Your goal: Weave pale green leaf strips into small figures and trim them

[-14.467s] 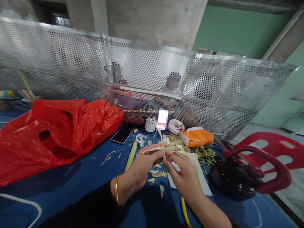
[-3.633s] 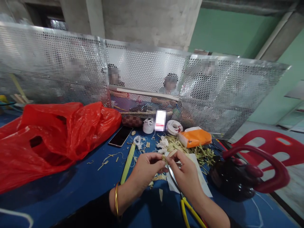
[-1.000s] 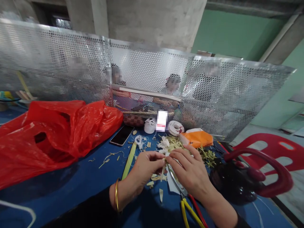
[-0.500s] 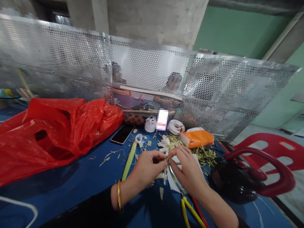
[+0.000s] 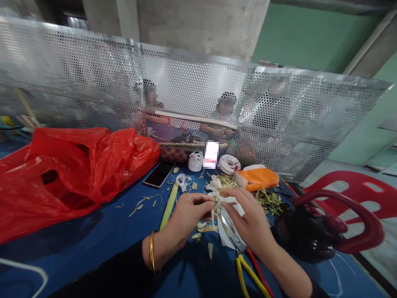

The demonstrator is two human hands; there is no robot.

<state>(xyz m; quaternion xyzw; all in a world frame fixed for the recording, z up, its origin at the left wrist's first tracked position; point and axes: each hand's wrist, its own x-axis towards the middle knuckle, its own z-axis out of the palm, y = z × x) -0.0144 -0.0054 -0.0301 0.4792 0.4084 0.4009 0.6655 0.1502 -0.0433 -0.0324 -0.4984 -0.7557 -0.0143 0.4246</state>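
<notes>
My left hand (image 5: 190, 213), with a gold bangle on its wrist, is closed in a pinch on a small pale leaf-strip piece (image 5: 214, 205) held over the blue table (image 5: 102, 236). My right hand (image 5: 248, 217) pinches the same piece from the right. Yellow-handled pliers (image 5: 240, 256) lie under my right wrist, their metal jaws (image 5: 230, 231) showing below the palm. Whether the right hand also grips the pliers I cannot tell. Cut leaf scraps (image 5: 204, 227) lie beneath both hands.
A crumpled red plastic bag (image 5: 68, 169) fills the left. A phone (image 5: 159, 174), a green leaf strip (image 5: 169, 205), tape rolls (image 5: 228, 164), an orange packet (image 5: 257, 179) and a dark handbag (image 5: 313, 236) sit around. A perforated metal screen (image 5: 186, 95) stands behind; people sit beyond it.
Earlier both hands held a longer crossed strip piece. It is now a short piece, the pliers lie under my right wrist, and my right hand has turned over it.
</notes>
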